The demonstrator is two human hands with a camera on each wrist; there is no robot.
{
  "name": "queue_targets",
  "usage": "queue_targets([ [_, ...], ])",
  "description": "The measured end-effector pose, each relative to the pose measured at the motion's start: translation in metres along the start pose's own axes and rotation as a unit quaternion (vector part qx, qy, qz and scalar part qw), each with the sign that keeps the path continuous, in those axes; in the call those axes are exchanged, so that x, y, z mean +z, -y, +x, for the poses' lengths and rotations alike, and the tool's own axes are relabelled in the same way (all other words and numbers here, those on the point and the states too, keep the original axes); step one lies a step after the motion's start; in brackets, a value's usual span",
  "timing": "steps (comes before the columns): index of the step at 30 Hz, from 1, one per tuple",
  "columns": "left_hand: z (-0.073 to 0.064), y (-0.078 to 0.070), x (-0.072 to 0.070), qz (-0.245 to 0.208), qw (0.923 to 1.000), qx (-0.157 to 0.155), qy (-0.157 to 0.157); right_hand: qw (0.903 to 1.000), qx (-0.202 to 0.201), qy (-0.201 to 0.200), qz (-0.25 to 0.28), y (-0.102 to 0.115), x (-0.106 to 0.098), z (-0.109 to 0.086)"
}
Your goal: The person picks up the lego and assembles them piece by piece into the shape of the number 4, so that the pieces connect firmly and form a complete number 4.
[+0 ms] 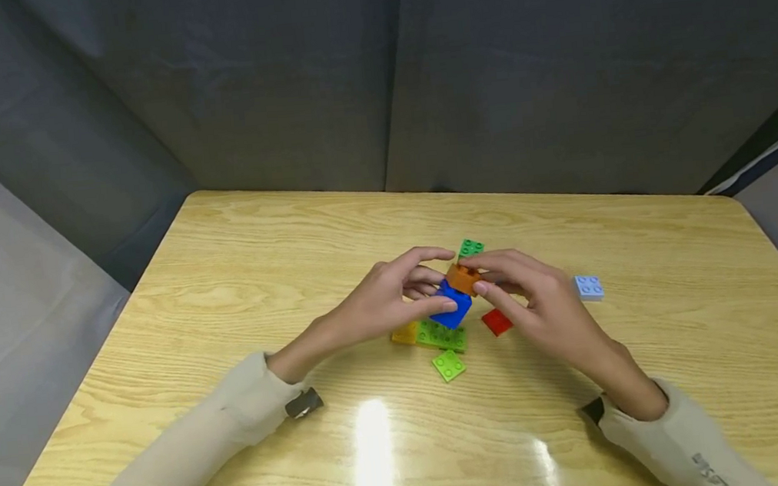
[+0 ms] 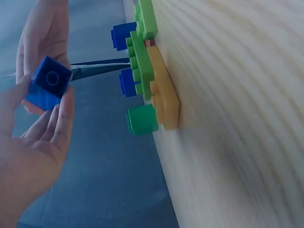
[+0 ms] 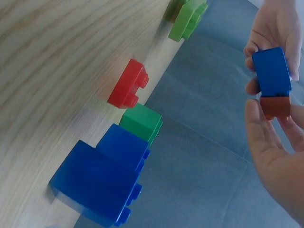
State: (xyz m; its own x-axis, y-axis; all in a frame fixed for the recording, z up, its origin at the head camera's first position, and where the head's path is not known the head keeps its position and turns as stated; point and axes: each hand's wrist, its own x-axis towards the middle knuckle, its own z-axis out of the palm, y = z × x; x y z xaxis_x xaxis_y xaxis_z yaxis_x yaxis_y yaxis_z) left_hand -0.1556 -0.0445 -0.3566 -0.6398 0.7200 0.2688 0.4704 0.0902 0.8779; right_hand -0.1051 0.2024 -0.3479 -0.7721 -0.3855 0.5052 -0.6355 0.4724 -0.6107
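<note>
I take the blue brick (image 1: 451,305) as my landmark, because both hands meet on it above the middle of the wooden table (image 1: 226,288). To the left of it I see the left hand (image 1: 387,299): the thumb and the curled fingers pinch the blue brick from the left side, and the forefinger arches over the top without touching anything that I can see. In the left wrist view the blue brick (image 2: 48,83) sits between the fingertips of this hand, lifted away from the table surface. Under the blue brick, lying flat on the table, there is a yellow plate (image 1: 405,335) a little to the left and a long green plate (image 1: 443,335) directly below, touching each other; a small light green plate (image 1: 448,365) lies just in front of them, apart. On the upper right corner of the blue brick sits an orange brick (image 1: 463,277), and the two are pressed together. Behind the orange brick a dark green plate (image 1: 470,248) rests on the table. To the right of the blue brick the right hand (image 1: 540,303) pinches the orange brick between thumb and forefinger, the other fingers curled loosely beneath. A red plate (image 1: 496,321) lies on the table below this hand, near the blue brick. Farther right, well apart, a pale blue brick (image 1: 589,288) stands alone.
</note>
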Motion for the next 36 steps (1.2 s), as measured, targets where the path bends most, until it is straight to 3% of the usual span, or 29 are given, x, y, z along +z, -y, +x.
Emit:
queue_targets([
  [10, 0.001, -0.007, 0.006, -0.036, 0.9984, 0.0, -0.042, 0.9977, -0.055, 0.04, -0.003, 0.008, 0.004, 0.001],
  [19, 0.005, -0.017, 0.011, -0.076, 0.9953, -0.014, -0.059, 0.9931, -0.087, -0.004, -0.078, 0.012, 0.007, -0.001],
  [25, 0.005, -0.02, 0.012, -0.084, 0.9945, -0.034, -0.052, 0.9893, -0.112, -0.027, -0.09, 0.011, 0.006, -0.001],
  [29, 0.005, -0.021, 0.012, -0.08, 0.9952, -0.032, -0.047, 0.986, -0.131, -0.04, -0.094, 0.01, 0.005, 0.0],
  [36, 0.005, -0.023, 0.013, -0.076, 0.9954, -0.034, -0.046, 0.9867, -0.122, -0.037, -0.102, 0.011, 0.002, -0.002],
])
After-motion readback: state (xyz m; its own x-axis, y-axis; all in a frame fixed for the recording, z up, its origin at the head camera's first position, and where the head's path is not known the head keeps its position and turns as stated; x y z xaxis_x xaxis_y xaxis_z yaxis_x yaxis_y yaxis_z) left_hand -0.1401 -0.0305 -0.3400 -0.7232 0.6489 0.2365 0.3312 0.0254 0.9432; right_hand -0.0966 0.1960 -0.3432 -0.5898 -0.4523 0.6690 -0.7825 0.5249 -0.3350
